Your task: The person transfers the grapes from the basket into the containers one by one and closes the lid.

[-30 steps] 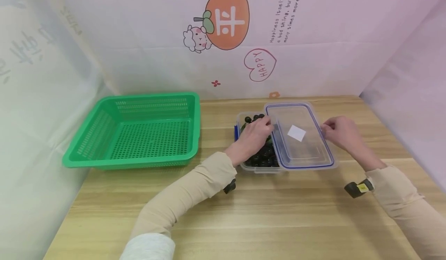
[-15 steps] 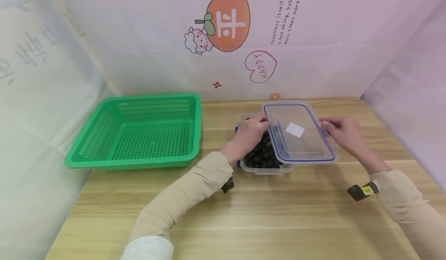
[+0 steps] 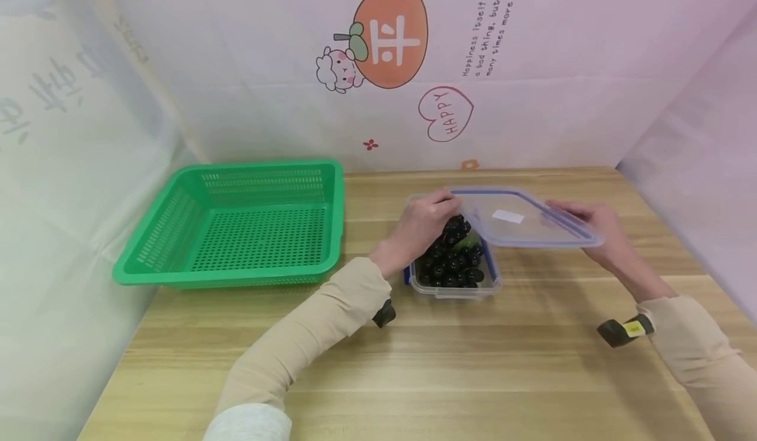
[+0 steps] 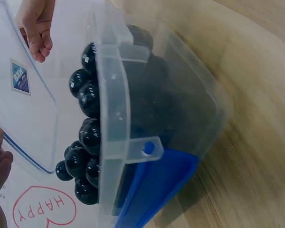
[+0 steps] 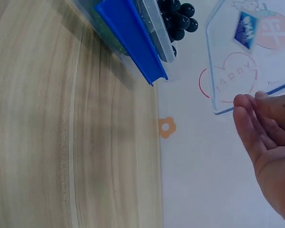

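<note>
A clear lid (image 3: 532, 227) with a blue seal hangs tilted above a clear plastic box (image 3: 455, 292). My left hand (image 3: 416, 227) pinches the lid's left edge over the box. At the opposite edge, my right hand (image 3: 606, 231) pinches the lid between thumb and fingers, seen also in the right wrist view as a hand (image 5: 270, 137) at the lid's rim. Dark grapes (image 3: 452, 270) fill the box, some rising above its rim in the left wrist view. Blue side clips (image 4: 164, 173) hang unlatched. The left hand covers the box's back left part.
A green perforated basket (image 3: 230, 277) stands at the left of the wooden table (image 3: 414, 375). A printed white sheet (image 3: 266, 66) rises behind the table, with more sheeting at both sides.
The lid has come up off the box and tilted, so more grapes show. My right hand has moved slightly right and down in view; my left hand has stayed near the box.
</note>
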`<state>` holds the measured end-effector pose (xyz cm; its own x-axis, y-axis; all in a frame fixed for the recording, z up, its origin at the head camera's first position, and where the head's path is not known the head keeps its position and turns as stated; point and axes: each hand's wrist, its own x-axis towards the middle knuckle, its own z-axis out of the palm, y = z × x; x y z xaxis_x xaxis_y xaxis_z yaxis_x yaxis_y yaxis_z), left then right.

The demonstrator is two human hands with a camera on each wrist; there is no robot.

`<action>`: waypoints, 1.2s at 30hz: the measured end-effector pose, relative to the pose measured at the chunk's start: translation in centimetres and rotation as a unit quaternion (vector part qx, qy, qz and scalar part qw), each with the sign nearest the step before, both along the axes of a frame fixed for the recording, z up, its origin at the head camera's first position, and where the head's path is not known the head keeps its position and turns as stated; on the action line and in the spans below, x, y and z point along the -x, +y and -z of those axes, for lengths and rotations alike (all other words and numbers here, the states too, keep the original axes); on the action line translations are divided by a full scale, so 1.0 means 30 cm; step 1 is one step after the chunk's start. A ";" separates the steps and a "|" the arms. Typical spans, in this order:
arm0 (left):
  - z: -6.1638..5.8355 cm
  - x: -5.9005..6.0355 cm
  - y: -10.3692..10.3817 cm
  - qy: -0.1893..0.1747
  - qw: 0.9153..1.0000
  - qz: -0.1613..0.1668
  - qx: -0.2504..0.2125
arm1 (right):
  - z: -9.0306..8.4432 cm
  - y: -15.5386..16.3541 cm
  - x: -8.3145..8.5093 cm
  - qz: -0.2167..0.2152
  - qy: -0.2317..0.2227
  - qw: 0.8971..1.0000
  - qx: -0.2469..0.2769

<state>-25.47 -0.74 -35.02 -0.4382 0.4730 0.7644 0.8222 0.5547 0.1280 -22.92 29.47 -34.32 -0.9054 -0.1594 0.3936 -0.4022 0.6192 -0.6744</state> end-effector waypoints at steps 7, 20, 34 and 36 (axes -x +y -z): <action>-0.026 0.000 -0.003 -0.025 0.999 0.017 -0.045 | 0.004 -0.021 0.010 -0.014 0.103 0.994 0.042; -0.041 -0.002 -0.004 -0.062 0.989 0.048 -0.126 | -0.046 -0.078 -0.018 -0.017 0.073 0.988 0.137; -0.029 0.000 -0.013 -0.160 0.966 0.038 -0.198 | 0.003 -0.064 0.025 0.037 0.042 0.992 0.110; -0.029 -0.001 -0.014 -0.174 0.964 0.030 -0.201 | 0.007 -0.066 0.029 0.037 0.035 0.993 0.104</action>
